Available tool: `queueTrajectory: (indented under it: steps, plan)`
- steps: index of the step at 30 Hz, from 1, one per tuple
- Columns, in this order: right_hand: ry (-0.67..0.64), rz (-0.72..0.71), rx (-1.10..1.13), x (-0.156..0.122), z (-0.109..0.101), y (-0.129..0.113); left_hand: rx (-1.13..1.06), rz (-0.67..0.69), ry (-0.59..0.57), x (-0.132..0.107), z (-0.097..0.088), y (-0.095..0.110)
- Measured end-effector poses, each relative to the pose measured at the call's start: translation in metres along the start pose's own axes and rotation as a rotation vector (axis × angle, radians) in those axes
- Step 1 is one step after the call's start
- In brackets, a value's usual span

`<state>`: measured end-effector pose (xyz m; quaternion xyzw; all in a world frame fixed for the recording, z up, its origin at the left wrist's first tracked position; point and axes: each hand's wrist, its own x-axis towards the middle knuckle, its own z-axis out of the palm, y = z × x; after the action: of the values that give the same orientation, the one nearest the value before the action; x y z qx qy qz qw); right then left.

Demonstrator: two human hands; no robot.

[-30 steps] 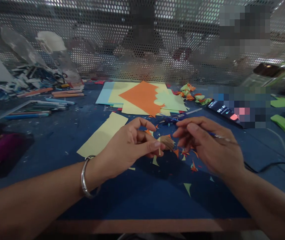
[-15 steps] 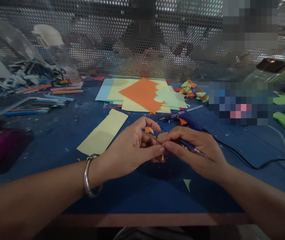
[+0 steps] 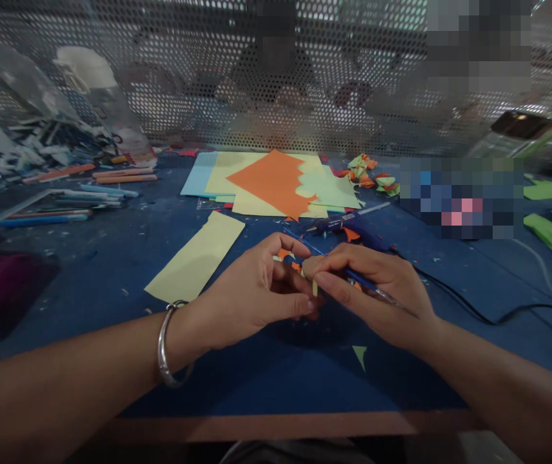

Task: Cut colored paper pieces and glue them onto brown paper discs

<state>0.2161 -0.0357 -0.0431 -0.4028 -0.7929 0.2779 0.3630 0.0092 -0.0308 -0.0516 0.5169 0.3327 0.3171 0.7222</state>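
Observation:
My right hand point(image 3: 377, 283) pinches a small curled piece of pale yellow paper point(image 3: 312, 265) between thumb and forefinger. A narrow strip of it hangs down near my left thumb. Tucked through the same hand is a thin blue paintbrush point(image 3: 360, 278), its metal collar lying toward the palm. My left hand point(image 3: 251, 287) curves beside the paper, with the forefinger raised and well apart from the thumb; its other fingertips are partly hidden behind the paper. Under the hands lie orange and pale paper scraps point(image 3: 285, 254). Left of them rests a pale yellow paper strip point(image 3: 198, 258).
Stacked coloured sheets point(image 3: 251, 206) lie at the back under an orange sheet point(image 3: 266, 180). A blue glue gun point(image 3: 334, 224) with a black cord point(image 3: 474, 312) is behind my right hand. Crumpled paper flowers point(image 3: 360, 169), blue rolled sticks point(image 3: 109, 191) and a bottle point(image 3: 116, 109) stand farther off.
My left thumb has dropped slightly away from the paper strip. The right hand still pinches the paper, and more of the piece shows. The view has shifted slightly.

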Motion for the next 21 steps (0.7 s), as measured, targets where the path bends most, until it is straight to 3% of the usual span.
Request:
queueTrajectory:
  steps: [6,13,21]
  plan:
    - [0.039,0.051,0.042,-0.003,-0.002,-0.002,0.025,-0.032,0.077,0.000,0.002,0.004]
    - [0.143,0.111,0.338,-0.012,-0.009,0.005,-0.101,-0.072,0.182,0.002,0.000,0.009]
    - [0.097,0.128,0.028,-0.001,-0.007,0.000,-0.099,-0.042,0.117,0.001,0.001,0.009]
